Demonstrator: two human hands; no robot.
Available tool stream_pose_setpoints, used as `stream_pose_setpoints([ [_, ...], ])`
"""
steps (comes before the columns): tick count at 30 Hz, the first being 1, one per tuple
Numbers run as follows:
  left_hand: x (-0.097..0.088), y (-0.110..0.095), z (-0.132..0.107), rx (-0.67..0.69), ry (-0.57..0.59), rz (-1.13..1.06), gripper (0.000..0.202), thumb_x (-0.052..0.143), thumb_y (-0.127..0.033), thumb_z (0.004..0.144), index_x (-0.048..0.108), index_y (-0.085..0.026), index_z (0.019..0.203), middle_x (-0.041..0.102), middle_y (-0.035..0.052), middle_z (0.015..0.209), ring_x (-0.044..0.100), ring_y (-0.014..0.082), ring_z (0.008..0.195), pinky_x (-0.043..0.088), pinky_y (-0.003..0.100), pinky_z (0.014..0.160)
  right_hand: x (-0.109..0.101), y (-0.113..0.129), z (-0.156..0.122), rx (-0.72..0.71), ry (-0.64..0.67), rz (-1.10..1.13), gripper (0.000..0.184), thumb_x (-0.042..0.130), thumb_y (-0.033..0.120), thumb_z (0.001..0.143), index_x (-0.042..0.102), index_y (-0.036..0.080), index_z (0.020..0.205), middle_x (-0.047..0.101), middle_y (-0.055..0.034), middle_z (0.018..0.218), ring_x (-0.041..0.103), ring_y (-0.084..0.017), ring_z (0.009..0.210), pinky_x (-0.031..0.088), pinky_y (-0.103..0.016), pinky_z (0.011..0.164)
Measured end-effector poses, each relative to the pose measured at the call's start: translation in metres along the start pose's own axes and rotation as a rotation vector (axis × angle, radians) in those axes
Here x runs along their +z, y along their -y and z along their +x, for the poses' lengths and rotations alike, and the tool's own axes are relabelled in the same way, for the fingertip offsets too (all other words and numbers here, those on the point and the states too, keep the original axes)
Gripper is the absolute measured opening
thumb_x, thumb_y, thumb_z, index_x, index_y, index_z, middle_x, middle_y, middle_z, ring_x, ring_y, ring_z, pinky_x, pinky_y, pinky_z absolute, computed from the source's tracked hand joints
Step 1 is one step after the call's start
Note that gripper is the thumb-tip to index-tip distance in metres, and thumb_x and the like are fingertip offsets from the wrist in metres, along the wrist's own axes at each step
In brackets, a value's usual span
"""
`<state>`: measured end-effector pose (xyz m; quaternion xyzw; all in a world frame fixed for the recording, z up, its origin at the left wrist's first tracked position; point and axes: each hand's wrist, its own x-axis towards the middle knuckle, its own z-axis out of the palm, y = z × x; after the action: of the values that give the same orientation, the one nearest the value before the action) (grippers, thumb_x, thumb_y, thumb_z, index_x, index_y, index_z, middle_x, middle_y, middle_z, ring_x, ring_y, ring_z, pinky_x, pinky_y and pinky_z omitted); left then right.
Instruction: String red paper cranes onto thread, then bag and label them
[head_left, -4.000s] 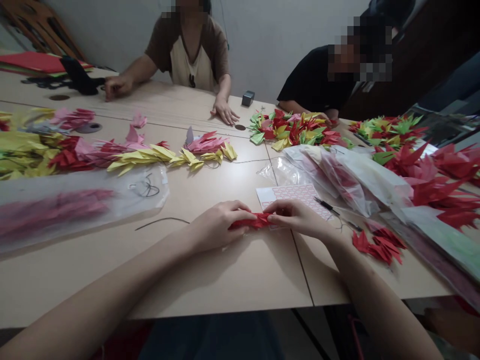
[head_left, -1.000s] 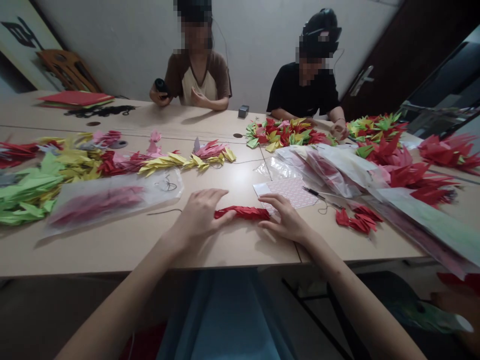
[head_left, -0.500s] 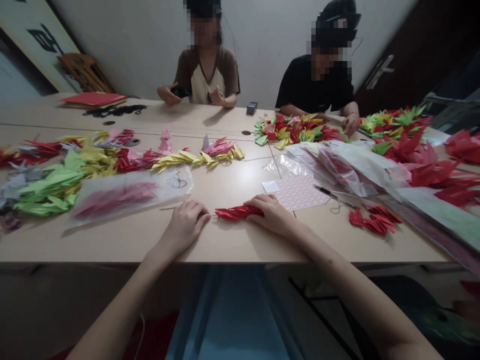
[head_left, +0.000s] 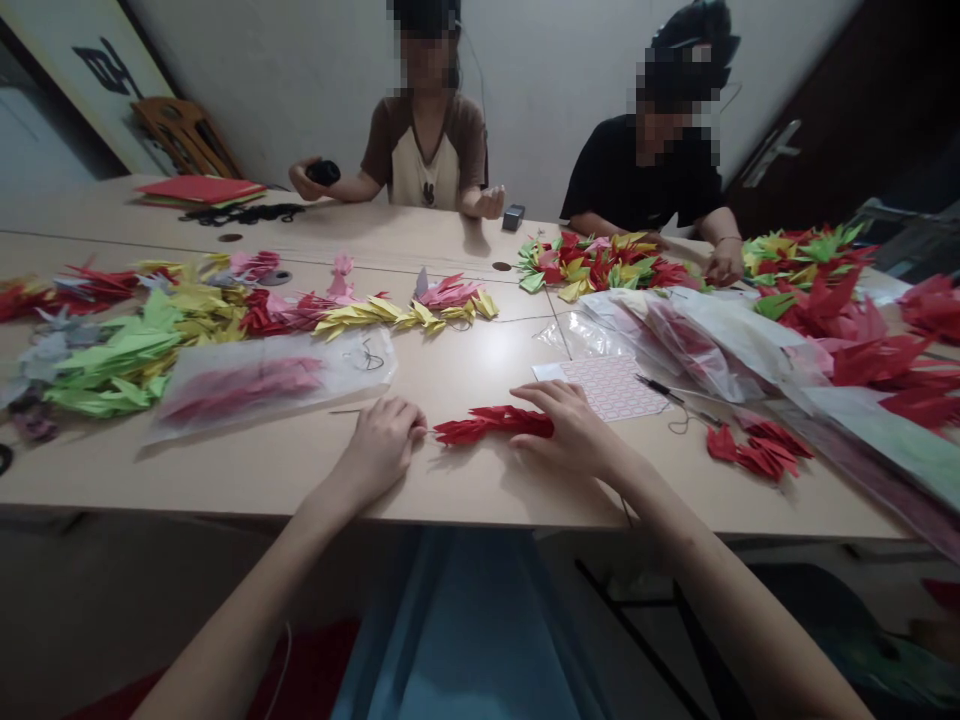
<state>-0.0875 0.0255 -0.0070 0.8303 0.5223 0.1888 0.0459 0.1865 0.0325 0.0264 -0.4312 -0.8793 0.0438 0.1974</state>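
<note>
My left hand [head_left: 384, 445] is closed, its fingertips pinching a thin needle [head_left: 343, 411] whose end sticks out to the left. On the other side of the hand, a short thin length leads to a row of red folded-paper pieces [head_left: 476, 424], which look like paper cranes strung together. My right hand [head_left: 566, 425] arches over the right end of that row, thumb and fingers apart; whether a fingertip touches the paper is unclear. Beyond the right forearm lies a small group of loose red paper cranes [head_left: 761, 450].
A clear bag [head_left: 360, 362] of pink paper pieces lies ahead of my left hand. Coloured cranes [head_left: 135, 350] are heaped at left. A patterned card [head_left: 611, 388], a black-handled tool [head_left: 660, 388] and long plastic bags [head_left: 720, 325] lie at right. Two people sit opposite.
My right hand has loosened from the red row, its fingers now spread. More of the red paper shows. The person opposite has moved a black object outward. The view has shifted slightly.
</note>
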Motion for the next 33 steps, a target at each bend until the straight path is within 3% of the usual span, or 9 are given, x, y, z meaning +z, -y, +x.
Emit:
stream_pose_setpoints([
  [5, 0.001, 0.001, -0.001, 0.011, -0.005, -0.015, 0.013, 0.042, -0.013, 0.087, 0.053, -0.018, 0.081, 0.056, 0.0060, 0.086, 0.050, 0.0225, 0.090, 0.037, 0.035, 0.081, 0.010, 0.019, 0.023, -0.123, 0.045, -0.014, 0.049, 0.065, 0.044, 0.080, 0.055, 0.017, 0.120, 0.062, -0.0136, 0.117, 0.055, -0.027, 0.107, 0.038, -0.041, 0.091],
  [10, 0.000, -0.002, -0.001, -0.019, 0.019, -0.008, 0.013, 0.042, -0.011, 0.086, 0.053, -0.018, 0.082, 0.056, 0.0058, 0.087, 0.049, 0.0224, 0.090, 0.037, 0.036, 0.082, 0.025, 0.015, 0.041, -0.200, 0.102, -0.005, 0.023, 0.056, 0.034, 0.089, 0.064, 0.019, 0.104, 0.067, -0.0079, 0.102, 0.060, -0.021, 0.094, 0.037, -0.037, 0.084],
  [15, -0.004, -0.002, 0.001, -0.054, 0.048, -0.013, 0.013, 0.043, -0.011, 0.086, 0.053, -0.018, 0.079, 0.057, 0.0058, 0.087, 0.049, 0.0230, 0.091, 0.037, 0.038, 0.083, 0.021, 0.001, 0.042, -0.204, 0.163, 0.034, 0.017, 0.055, 0.028, 0.089, 0.065, 0.020, 0.101, 0.067, -0.0069, 0.103, 0.061, -0.019, 0.091, 0.037, -0.035, 0.083],
  [19, -0.019, -0.012, 0.003, -0.075, 0.112, -0.099, 0.012, 0.046, -0.026, 0.089, 0.052, -0.017, 0.092, 0.057, 0.0065, 0.095, 0.052, 0.0226, 0.094, 0.039, 0.038, 0.084, 0.016, -0.002, 0.041, -0.168, 0.185, 0.038, 0.028, 0.059, 0.029, 0.086, 0.061, 0.018, 0.111, 0.066, -0.0092, 0.103, 0.060, -0.021, 0.090, 0.040, -0.036, 0.083],
  [21, -0.026, -0.023, 0.007, -0.017, 0.138, -0.122, 0.034, 0.053, -0.039, 0.086, 0.048, -0.016, 0.110, 0.057, 0.0092, 0.107, 0.052, 0.0239, 0.100, 0.040, 0.039, 0.086, 0.014, -0.003, 0.042, -0.159, 0.166, 0.016, 0.041, 0.063, 0.036, 0.082, 0.057, 0.015, 0.118, 0.066, -0.0118, 0.104, 0.060, -0.024, 0.092, 0.040, -0.038, 0.084],
  [23, -0.027, -0.034, 0.014, 0.078, 0.168, -0.079, 0.053, 0.060, -0.046, 0.080, 0.044, -0.016, 0.121, 0.055, 0.0111, 0.115, 0.052, 0.0266, 0.104, 0.040, 0.041, 0.088, 0.013, -0.006, 0.042, -0.156, 0.163, -0.001, 0.044, 0.063, 0.042, 0.081, 0.059, 0.015, 0.115, 0.066, -0.0123, 0.101, 0.060, -0.025, 0.091, 0.040, -0.040, 0.084],
  [24, -0.026, -0.038, 0.019, 0.120, 0.183, -0.044, 0.053, 0.061, -0.046, 0.079, 0.045, -0.017, 0.121, 0.056, 0.0110, 0.115, 0.052, 0.0275, 0.105, 0.040, 0.042, 0.088, 0.012, -0.008, 0.041, -0.151, 0.164, -0.005, 0.041, 0.063, 0.043, 0.081, 0.061, 0.016, 0.111, 0.066, -0.0117, 0.099, 0.060, -0.025, 0.090, 0.040, -0.040, 0.083],
  [28, -0.014, -0.040, 0.050, 0.212, 0.218, 0.048, 0.025, 0.054, -0.037, 0.087, 0.059, -0.017, 0.102, 0.061, 0.0086, 0.102, 0.056, 0.0249, 0.095, 0.042, 0.039, 0.083, 0.013, -0.019, 0.036, -0.124, 0.177, 0.039, 0.024, 0.059, 0.036, 0.084, 0.066, 0.019, 0.100, 0.066, -0.0076, 0.090, 0.059, -0.022, 0.086, 0.040, -0.036, 0.081],
  [33, -0.007, -0.025, 0.091, 0.315, 0.329, -0.101, 0.022, 0.054, -0.039, 0.087, 0.065, -0.019, 0.087, 0.060, 0.0025, 0.086, 0.057, 0.0155, 0.075, 0.042, 0.027, 0.068, 0.012, -0.035, 0.031, -0.050, 0.156, 0.138, 0.022, 0.060, 0.029, 0.085, 0.066, 0.018, 0.102, 0.065, -0.0072, 0.091, 0.059, -0.020, 0.084, 0.043, -0.032, 0.075],
])
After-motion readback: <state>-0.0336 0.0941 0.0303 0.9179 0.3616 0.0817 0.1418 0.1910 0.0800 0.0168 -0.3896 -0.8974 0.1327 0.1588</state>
